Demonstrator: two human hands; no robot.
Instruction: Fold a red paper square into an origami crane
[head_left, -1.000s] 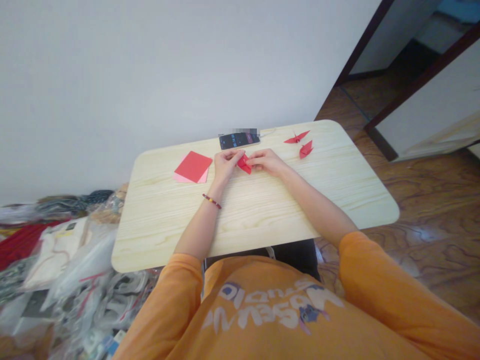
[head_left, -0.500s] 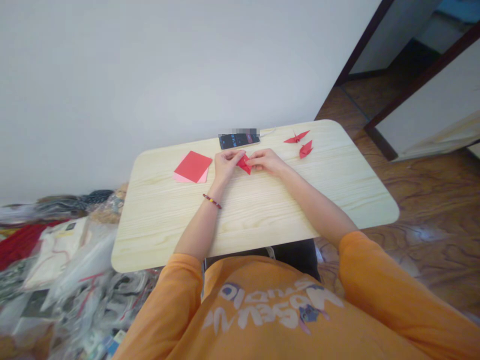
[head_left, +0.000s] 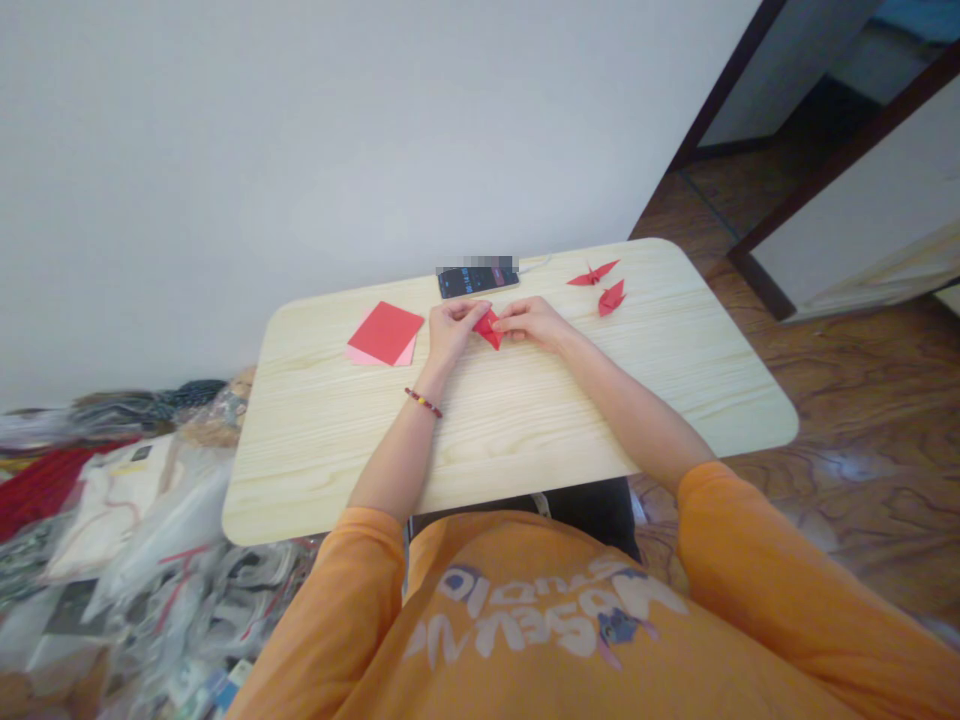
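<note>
1. Plain wall (head_left: 337, 130) backs a pale worktop (head_left: 337, 440).
2. Red sheet (head_left: 385, 332) lies flat on the worktop's left part.
3. Folded paper (head_left: 492, 338) is over the worktop's far half, near the phone (head_left: 480, 282). It should be very light, slightly stiff along its creases and easy to crumple or tear; its layered edges look the best place to hold.
4. Left grip (head_left: 453, 325) is nearly closed, thumb and fingers pinching the paper's left side.
5. Right grip (head_left: 531, 322) pinches the right side; exact fingertip contact is too small to tell.
</note>
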